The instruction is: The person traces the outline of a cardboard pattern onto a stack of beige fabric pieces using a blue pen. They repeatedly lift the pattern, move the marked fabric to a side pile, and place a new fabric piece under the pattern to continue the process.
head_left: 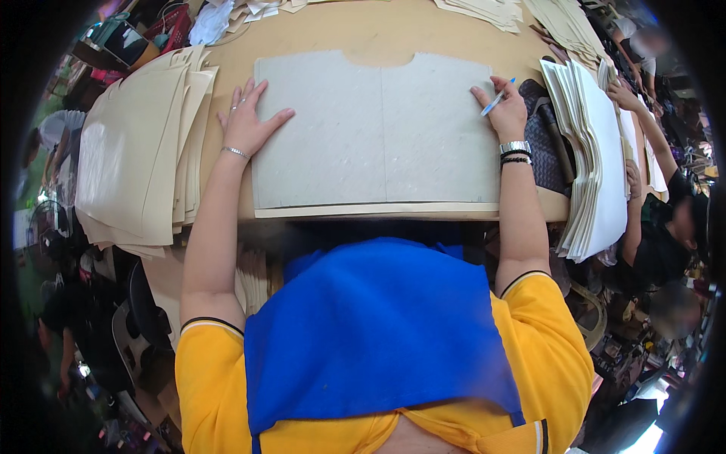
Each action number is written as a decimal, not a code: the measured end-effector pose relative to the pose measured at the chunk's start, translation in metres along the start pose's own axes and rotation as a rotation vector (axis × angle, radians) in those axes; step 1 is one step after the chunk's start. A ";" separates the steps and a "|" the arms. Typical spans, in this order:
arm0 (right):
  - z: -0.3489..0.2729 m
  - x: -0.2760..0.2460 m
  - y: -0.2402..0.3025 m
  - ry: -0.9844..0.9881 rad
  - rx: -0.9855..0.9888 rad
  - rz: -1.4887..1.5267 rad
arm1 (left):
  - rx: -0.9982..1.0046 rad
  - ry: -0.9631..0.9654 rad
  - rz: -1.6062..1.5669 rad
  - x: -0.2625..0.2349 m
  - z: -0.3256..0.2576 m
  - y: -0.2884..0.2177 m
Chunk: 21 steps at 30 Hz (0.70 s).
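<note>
Grey panel (363, 140) flat on the tan table (325, 36), its notched edge facing away and its straight edge near the table's near rim; from my distant seat I take that as a placement for reach, both ends within the arms' span. A strip of cream sheet (378, 210) shows along the near edge, so I judge the panel lies over it, almost lined up.

I have the left hand (251, 125) spread at the left edge, fingers apart, thumb over the surface, probably to steady the panel against sliding. At the opposite edge, the right hand (505, 110) has thumb and fingers closed on a pen (494, 101), angled down toward the panel; whether its tip touches, I cannot tell.

Cream sheets rise in a left stack (132, 151), pale ones in a right stack (597, 166), likely kept beside the panel to be handy yet out from under the arms. Between panel and right stack lies a dark mat (538, 136).
</note>
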State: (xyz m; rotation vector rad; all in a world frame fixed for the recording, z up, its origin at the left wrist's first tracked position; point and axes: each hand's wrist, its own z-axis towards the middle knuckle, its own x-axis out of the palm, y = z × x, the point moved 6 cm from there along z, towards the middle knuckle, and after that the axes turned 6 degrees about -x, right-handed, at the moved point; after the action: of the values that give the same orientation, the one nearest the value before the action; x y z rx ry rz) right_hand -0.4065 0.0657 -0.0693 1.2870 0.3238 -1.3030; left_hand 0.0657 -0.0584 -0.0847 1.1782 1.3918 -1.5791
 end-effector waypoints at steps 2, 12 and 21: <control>0.000 0.000 0.005 0.013 -0.011 -0.007 | 0.003 -0.021 0.037 0.000 -0.002 0.004; -0.034 -0.003 0.070 -0.030 -0.093 0.619 | 0.231 0.250 0.344 -0.025 -0.005 -0.044; -0.179 0.069 0.257 0.699 -0.464 0.995 | 0.287 0.446 0.419 -0.021 0.001 -0.059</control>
State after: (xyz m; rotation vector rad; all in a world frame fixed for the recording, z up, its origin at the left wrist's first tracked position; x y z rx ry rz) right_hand -0.0897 0.1139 -0.0559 1.1959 0.3634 0.0870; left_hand 0.0176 -0.0504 -0.0456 1.9448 1.0903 -1.2859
